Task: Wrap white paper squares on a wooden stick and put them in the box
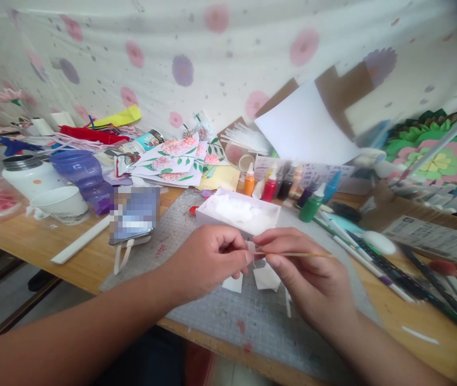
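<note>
My left hand [212, 262] is closed in a pinch on a small whitish piece [251, 247] over the grey cutting mat [228, 327]. Close by on the right, my right hand [312, 273] grips a thin wooden stick [300, 254], its tip at the piece between my fingers. Below the hands, two white paper pieces [232, 283] [267, 277] lie on the mat. Just behind the hands is a white box [238, 222] with fluffy white material [234, 208] inside.
Paint bottles [269, 185] stand behind the box. To the left are a phone [135, 214], a white cup [61, 205] and a purple container [81, 174]. Brushes and pens [373, 268] lie at the right beside a cardboard box [425, 228].
</note>
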A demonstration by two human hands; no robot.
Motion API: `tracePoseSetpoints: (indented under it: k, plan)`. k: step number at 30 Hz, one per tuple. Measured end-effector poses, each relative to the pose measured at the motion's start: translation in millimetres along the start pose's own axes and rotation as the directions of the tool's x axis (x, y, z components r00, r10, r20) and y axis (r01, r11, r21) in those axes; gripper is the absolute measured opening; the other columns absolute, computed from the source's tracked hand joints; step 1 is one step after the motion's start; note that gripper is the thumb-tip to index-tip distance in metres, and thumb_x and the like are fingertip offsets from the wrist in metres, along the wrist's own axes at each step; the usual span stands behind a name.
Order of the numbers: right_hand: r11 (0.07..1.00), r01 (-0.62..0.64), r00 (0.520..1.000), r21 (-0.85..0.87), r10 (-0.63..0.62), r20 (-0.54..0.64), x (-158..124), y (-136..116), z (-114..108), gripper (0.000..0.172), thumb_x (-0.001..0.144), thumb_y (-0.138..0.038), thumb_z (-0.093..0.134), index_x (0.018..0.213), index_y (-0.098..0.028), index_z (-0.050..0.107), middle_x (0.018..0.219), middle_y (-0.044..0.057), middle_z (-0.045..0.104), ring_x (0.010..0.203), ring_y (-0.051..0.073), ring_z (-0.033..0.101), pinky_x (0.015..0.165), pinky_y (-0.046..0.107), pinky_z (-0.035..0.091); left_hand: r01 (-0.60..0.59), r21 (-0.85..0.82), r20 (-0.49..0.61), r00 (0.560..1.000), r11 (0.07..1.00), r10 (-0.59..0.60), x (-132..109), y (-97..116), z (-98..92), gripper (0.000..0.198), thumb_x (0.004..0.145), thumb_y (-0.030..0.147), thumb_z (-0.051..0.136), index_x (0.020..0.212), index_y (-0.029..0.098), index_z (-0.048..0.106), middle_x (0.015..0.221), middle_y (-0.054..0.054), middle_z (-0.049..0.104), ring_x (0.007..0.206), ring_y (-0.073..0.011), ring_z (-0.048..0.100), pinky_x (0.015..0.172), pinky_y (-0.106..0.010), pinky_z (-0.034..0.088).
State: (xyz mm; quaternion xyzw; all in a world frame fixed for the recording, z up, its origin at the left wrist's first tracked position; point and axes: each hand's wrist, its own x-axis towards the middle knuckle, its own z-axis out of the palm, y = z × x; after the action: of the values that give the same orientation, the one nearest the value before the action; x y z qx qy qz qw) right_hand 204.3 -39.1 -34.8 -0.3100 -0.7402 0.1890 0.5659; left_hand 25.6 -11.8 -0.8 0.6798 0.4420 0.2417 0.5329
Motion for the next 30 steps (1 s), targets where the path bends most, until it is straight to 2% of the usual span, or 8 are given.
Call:
tracePoseSetpoints:
  k: [4,10,15,19,23,27,30]
  plan:
    - [1.000,0.009,1.000,-0.006,-0.009,-0.008,1,1,1,0.018,0.084,-0.007,0.061,0.092,-0.022,0.068,0.091,0.004,0.072,0.090,0.016,0.068,0.079,0.029,0.056,0.015,-0.024,-0.026,1.000,1.000,-0.015,1,1,0.0,0.015,0.077,0.023,0.058,0.064,0.015,0.059,0.065,-0.001,0.064,0.060,-0.0131,0.058,0.059,-0.026,0.044]
    - [0.998,0.040,0.999,-0.041,-0.039,0.013,2,0,0,0.020,0.084,-0.007,0.061,0.094,-0.022,0.068,0.092,0.004,0.072,0.088,0.015,0.069,0.077,0.028,0.057,-0.017,-0.112,0.012,1.000,0.994,0.018,2,-3,-2.4,0.025,0.081,0.036,0.059,0.069,0.014,0.061,0.067,-0.003,0.066,0.062,-0.0141,0.059,0.061,-0.027,0.045]
    - [0.991,0.105,0.994,-0.086,-0.101,0.044,0,0,-1,0.021,0.084,-0.007,0.059,0.096,-0.022,0.067,0.091,0.005,0.073,0.087,0.017,0.070,0.073,0.030,0.058,0.007,-0.117,-0.019,1.000,0.993,-0.010,5,-3,-0.7,0.019,0.079,0.025,0.058,0.063,0.015,0.059,0.061,0.000,0.063,0.058,-0.0122,0.057,0.060,-0.025,0.044]
    - [0.983,0.088,0.994,-0.161,-0.097,-0.046,1,10,-3,0.019,0.084,-0.009,0.061,0.095,-0.023,0.066,0.087,0.004,0.074,0.084,0.018,0.070,0.073,0.032,0.058,-0.009,-0.101,-0.070,0.998,0.995,0.001,7,-5,-3.5,0.017,0.078,0.021,0.057,0.062,0.015,0.060,0.061,0.000,0.064,0.059,-0.0123,0.058,0.061,-0.025,0.044]
    - [0.950,-0.005,0.987,-0.311,-0.045,-0.154,7,32,-6,0.010,0.085,-0.016,0.060,0.087,-0.022,0.068,0.083,0.005,0.075,0.079,0.019,0.071,0.072,0.034,0.058,-0.007,-0.086,-0.128,0.992,0.996,-0.004,8,-8,-7.7,0.017,0.078,0.020,0.055,0.062,0.016,0.059,0.063,0.001,0.064,0.059,-0.0121,0.057,0.061,-0.025,0.043]
    - [0.923,-0.063,0.984,-0.379,-0.007,-0.181,12,49,-9,0.009,0.083,-0.018,0.062,0.080,-0.022,0.070,0.081,0.004,0.076,0.075,0.019,0.071,0.068,0.034,0.058,-0.026,-0.052,-0.136,0.990,0.998,0.018,7,-9,-8.9,0.017,0.079,0.021,0.054,0.063,0.016,0.059,0.065,0.001,0.064,0.061,-0.0127,0.057,0.063,-0.026,0.044]
    - [0.927,-0.075,0.978,-0.367,-0.003,-0.208,11,49,-11,0.010,0.085,-0.019,0.061,0.081,-0.022,0.070,0.083,0.004,0.076,0.079,0.019,0.072,0.072,0.034,0.058,-0.040,0.003,-0.165,0.986,0.999,0.040,8,-10,-8.7,0.017,0.080,0.026,0.056,0.066,0.016,0.058,0.067,0.000,0.063,0.063,-0.0137,0.058,0.065,-0.027,0.044]
